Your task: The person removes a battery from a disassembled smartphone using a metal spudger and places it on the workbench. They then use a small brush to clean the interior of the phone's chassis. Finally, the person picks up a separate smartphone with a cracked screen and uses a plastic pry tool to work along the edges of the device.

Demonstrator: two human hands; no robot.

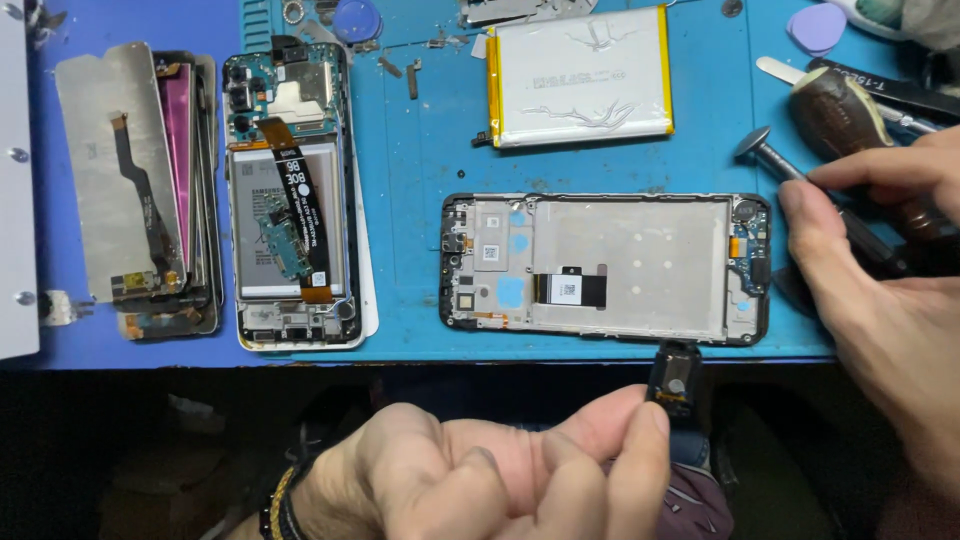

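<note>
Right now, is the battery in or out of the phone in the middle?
Out. The phone frame shows a bare battery bay, and the silver battery lies apart on the mat above it.

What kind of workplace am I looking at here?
Most likely a phone repair bench. A blue work mat carries a stripped phone frame, a loose battery and a second opened phone. The left hand pinches a small black part; the right hand grips a tool.

On my feed I see a loose silver battery point(582, 75), an opened phone point(292, 200), and stacked screen panels point(135, 190) on the blue mat point(420, 150).
</note>
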